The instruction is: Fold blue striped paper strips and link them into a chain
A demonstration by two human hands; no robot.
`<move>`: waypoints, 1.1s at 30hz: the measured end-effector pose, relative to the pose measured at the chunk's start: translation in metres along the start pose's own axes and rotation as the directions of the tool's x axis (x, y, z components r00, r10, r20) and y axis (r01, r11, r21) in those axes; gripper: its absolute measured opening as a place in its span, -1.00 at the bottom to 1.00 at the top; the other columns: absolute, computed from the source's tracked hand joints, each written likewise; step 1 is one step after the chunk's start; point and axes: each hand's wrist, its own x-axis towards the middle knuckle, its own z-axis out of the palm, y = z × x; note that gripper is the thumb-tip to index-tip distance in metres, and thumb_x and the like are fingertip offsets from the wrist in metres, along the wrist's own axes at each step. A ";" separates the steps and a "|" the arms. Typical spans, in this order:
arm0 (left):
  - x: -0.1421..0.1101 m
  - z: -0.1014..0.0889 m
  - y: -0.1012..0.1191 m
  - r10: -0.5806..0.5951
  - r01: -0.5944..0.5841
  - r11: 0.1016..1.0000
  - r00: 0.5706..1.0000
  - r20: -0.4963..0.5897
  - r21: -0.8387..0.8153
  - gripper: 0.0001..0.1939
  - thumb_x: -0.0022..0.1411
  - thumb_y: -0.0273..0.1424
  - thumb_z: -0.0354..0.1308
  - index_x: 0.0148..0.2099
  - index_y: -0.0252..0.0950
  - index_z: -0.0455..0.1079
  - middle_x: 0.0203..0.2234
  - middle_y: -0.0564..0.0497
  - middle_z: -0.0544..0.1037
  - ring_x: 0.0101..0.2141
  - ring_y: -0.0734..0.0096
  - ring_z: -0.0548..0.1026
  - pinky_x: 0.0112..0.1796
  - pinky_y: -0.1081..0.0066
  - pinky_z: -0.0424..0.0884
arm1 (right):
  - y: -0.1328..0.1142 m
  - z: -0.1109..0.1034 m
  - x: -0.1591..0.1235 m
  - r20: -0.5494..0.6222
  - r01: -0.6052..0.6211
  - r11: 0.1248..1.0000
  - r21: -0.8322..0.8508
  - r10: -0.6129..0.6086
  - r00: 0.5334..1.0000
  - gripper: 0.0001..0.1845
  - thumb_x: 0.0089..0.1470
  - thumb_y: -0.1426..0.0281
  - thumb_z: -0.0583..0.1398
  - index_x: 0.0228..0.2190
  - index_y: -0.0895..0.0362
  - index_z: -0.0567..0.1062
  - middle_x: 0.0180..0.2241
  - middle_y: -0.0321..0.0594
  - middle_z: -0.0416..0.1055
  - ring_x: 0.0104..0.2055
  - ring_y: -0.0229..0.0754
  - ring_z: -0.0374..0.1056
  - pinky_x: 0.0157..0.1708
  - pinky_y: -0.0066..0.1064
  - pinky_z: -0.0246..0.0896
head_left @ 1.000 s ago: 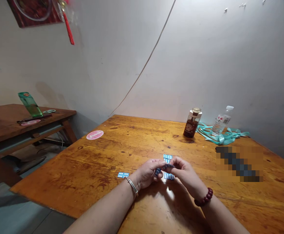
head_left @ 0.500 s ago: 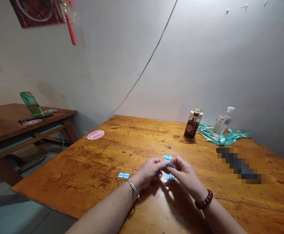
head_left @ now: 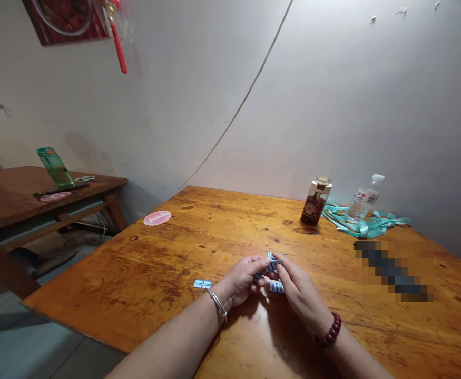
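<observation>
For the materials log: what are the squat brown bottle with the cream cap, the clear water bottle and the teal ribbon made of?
The brown bottle looks like glossy glass, going by its highlights; cap unclear. The clear water bottle looks like thin plastic, see-through and labelled. The teal ribbon looks like satin, with a soft sheen.

Head camera looks down, roughly across the wooden table (head_left: 135, 268).
</observation>
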 end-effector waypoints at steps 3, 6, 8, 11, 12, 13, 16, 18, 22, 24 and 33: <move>-0.001 0.001 0.002 0.000 0.000 1.000 1.000 0.001 -0.004 -0.68 -0.01 -0.21 0.09 -0.34 -0.40 0.30 -0.50 0.02 0.33 -0.68 0.76 0.12 -0.71 0.63 -0.14 | -0.003 -0.003 0.000 0.023 -0.010 1.000 0.025 0.009 1.000 -0.59 0.05 0.28 -0.05 -0.05 0.06 0.26 -0.11 -0.15 0.32 -0.10 -0.10 0.24 -0.13 -0.26 0.10; -0.001 0.003 0.003 -0.011 0.011 1.000 1.000 -0.017 -0.011 -0.68 -0.03 -0.21 0.10 -0.36 -0.40 0.30 -0.52 0.04 0.31 -0.69 0.77 0.12 -0.71 0.63 -0.14 | -0.006 -0.005 0.000 0.046 0.003 1.000 0.021 -0.004 0.999 -0.59 0.04 0.29 -0.03 -0.05 0.06 0.27 -0.07 -0.15 0.28 -0.06 -0.10 0.20 -0.10 -0.26 0.07; -0.001 0.004 0.003 -0.015 0.014 1.000 1.000 -0.026 -0.022 -0.69 -0.04 -0.21 0.11 -0.37 -0.39 0.29 -0.55 0.07 0.30 -0.69 0.76 0.12 -0.70 0.63 -0.14 | -0.008 -0.006 0.000 0.058 0.017 1.000 0.011 -0.018 0.998 -0.59 0.04 0.29 -0.03 -0.05 0.06 0.27 -0.07 -0.15 0.28 -0.05 -0.10 0.20 -0.10 -0.26 0.07; -0.001 0.005 0.003 -0.013 0.012 0.999 1.000 -0.024 -0.039 -0.70 -0.06 -0.21 0.12 -0.40 -0.39 0.28 -0.61 0.10 0.26 -0.69 0.76 0.12 -0.69 0.62 -0.12 | -0.008 -0.004 0.000 0.072 0.056 0.998 -0.018 -0.054 0.996 -0.62 0.04 0.31 -0.03 -0.08 0.05 0.29 -0.12 -0.16 0.33 -0.10 -0.12 0.24 -0.13 -0.28 0.11; -0.001 0.005 0.003 -0.011 0.010 0.999 1.000 -0.021 -0.040 -0.70 -0.05 -0.21 0.12 -0.40 -0.39 0.28 -0.62 0.11 0.25 -0.69 0.75 0.11 -0.69 0.62 -0.12 | -0.008 -0.003 0.000 0.063 0.066 0.997 -0.035 -0.064 0.996 -0.62 0.04 0.31 -0.02 -0.08 0.05 0.29 -0.13 -0.16 0.33 -0.11 -0.12 0.24 -0.15 -0.29 0.12; -0.001 0.005 0.003 -0.008 0.007 0.999 1.000 -0.017 -0.038 -0.69 -0.05 -0.21 0.12 -0.41 -0.39 0.28 -0.63 0.11 0.25 -0.70 0.75 0.11 -0.70 0.62 -0.12 | -0.008 -0.003 -0.001 0.043 0.074 0.996 -0.055 -0.072 0.997 -0.62 0.03 0.31 -0.02 -0.07 0.05 0.28 -0.14 -0.16 0.33 -0.13 -0.12 0.25 -0.17 -0.29 0.14; -0.001 0.005 0.002 -0.003 0.003 1.000 1.000 -0.020 -0.013 -0.68 -0.04 -0.20 0.10 -0.37 -0.40 0.30 -0.60 0.09 0.29 -0.70 0.75 0.11 -0.71 0.61 -0.14 | -0.011 -0.004 -0.002 -0.050 0.109 0.988 -0.107 -0.115 0.992 -0.59 0.02 0.32 0.01 -0.05 0.08 0.23 -0.19 -0.12 0.33 -0.21 -0.15 0.26 -0.27 -0.33 0.19; -0.001 0.004 0.001 0.005 -0.004 1.000 0.999 -0.039 0.017 -0.69 -0.05 -0.21 0.11 -0.37 -0.39 0.31 -0.59 0.08 0.30 -0.69 0.75 0.12 -0.71 0.61 -0.14 | -0.014 -0.006 -0.002 -0.071 0.161 0.979 -0.121 -0.171 0.983 -0.67 0.01 0.34 0.03 -0.13 0.09 0.30 -0.26 -0.15 0.34 -0.26 -0.18 0.26 -0.31 -0.36 0.18; -0.001 0.002 0.000 0.009 -0.008 1.000 0.998 -0.057 0.018 -0.69 -0.06 -0.22 0.12 -0.37 -0.40 0.32 -0.55 0.04 0.34 -0.68 0.74 0.15 -0.70 0.62 -0.11 | -0.019 -0.012 -0.001 -0.066 0.179 0.978 -0.106 -0.187 0.980 -0.83 0.02 0.36 0.03 -0.44 0.11 0.40 -0.44 -0.21 0.33 -0.40 -0.23 0.24 -0.41 -0.42 0.15; -0.001 0.000 0.001 -0.014 0.012 1.000 0.998 -0.058 -0.028 -0.66 -0.03 -0.20 0.09 -0.32 -0.39 0.33 -0.49 -0.01 0.38 -0.68 0.75 0.15 -0.70 0.63 -0.11 | -0.018 -0.014 0.000 -0.089 0.127 0.991 -0.049 -0.131 0.987 -0.84 0.01 0.35 0.04 -0.48 0.12 0.39 -0.49 -0.23 0.32 -0.45 -0.25 0.22 -0.45 -0.44 0.14; 0.001 -0.002 0.001 -0.035 0.032 0.998 0.999 -0.036 -0.058 -0.64 -0.02 -0.18 0.07 -0.28 -0.38 0.36 -0.47 -0.03 0.40 -0.69 0.76 0.13 -0.71 0.64 -0.12 | -0.014 -0.010 0.005 0.012 0.000 0.951 0.309 -0.004 1.000 -0.82 -0.02 0.31 0.07 -0.41 0.14 0.39 -0.46 -0.23 0.37 -0.38 -0.24 0.27 -0.36 -0.44 0.17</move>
